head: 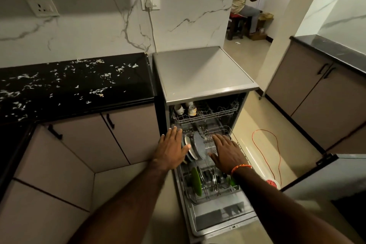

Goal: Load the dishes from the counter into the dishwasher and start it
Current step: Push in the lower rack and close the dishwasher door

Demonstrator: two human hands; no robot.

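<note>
The dishwasher [204,71] stands open with its door [219,218] folded down flat. The lower rack [239,144] is pulled out over the door. It holds a white plate [189,147], a grey plate [199,144] and a green plate [196,181], all standing on edge. Cups [185,109] sit in the upper rack [217,114]. My left hand [171,149] reaches with straight fingers over the rack's left side, beside the white plate. Over the rack's right side my right hand [227,151] is spread flat, holding nothing.
A black counter [75,87] strewn with white scraps runs left of the dishwasher, above closed cabinets [126,134]. An orange cord [265,144] lies on the floor at right. More cabinets [316,93] stand at right. A person [244,0] sits in the far room.
</note>
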